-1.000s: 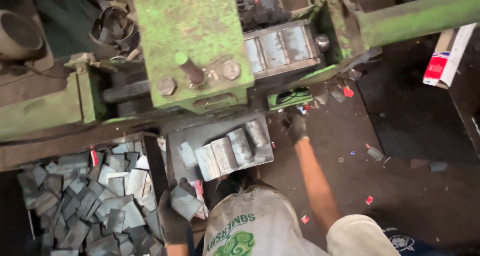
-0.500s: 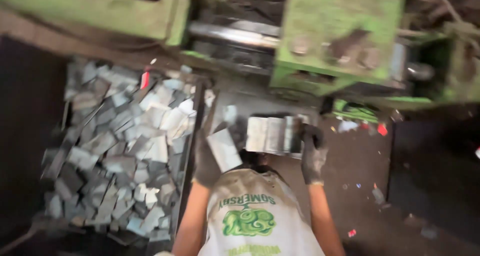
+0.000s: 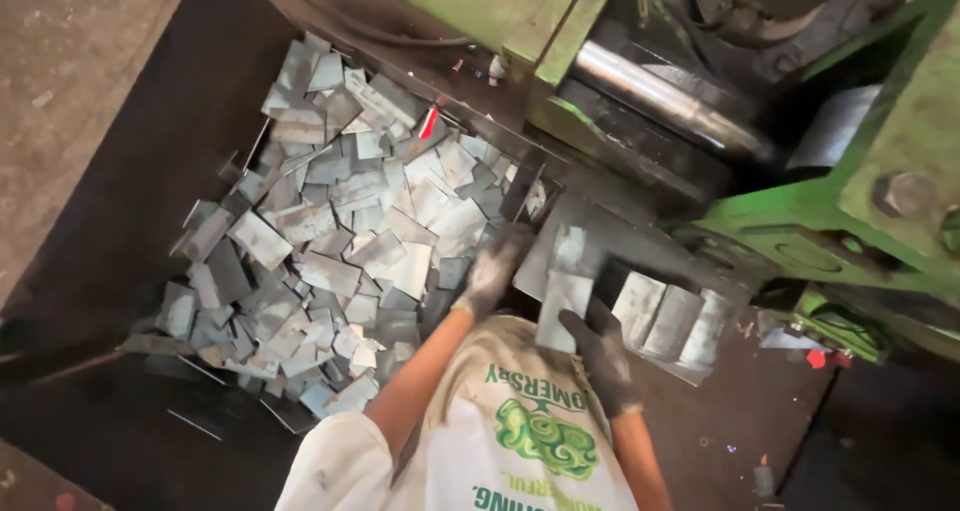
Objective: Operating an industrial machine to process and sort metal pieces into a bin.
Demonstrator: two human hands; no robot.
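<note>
While the right hand (image 3: 600, 356), dark-gloved, pinches a flat grey rectangular metal plate (image 3: 563, 309) just beside the green press machine (image 3: 880, 186), the left hand (image 3: 490, 271), grey-gloved, rests loosely curled at the bin of grey metal offcuts (image 3: 330, 241).

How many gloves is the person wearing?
2. A pale, dirty glove on the left hand reaches beside the pile of metal plates. A dark glove on the right hand holds a grey metal plate.
</note>
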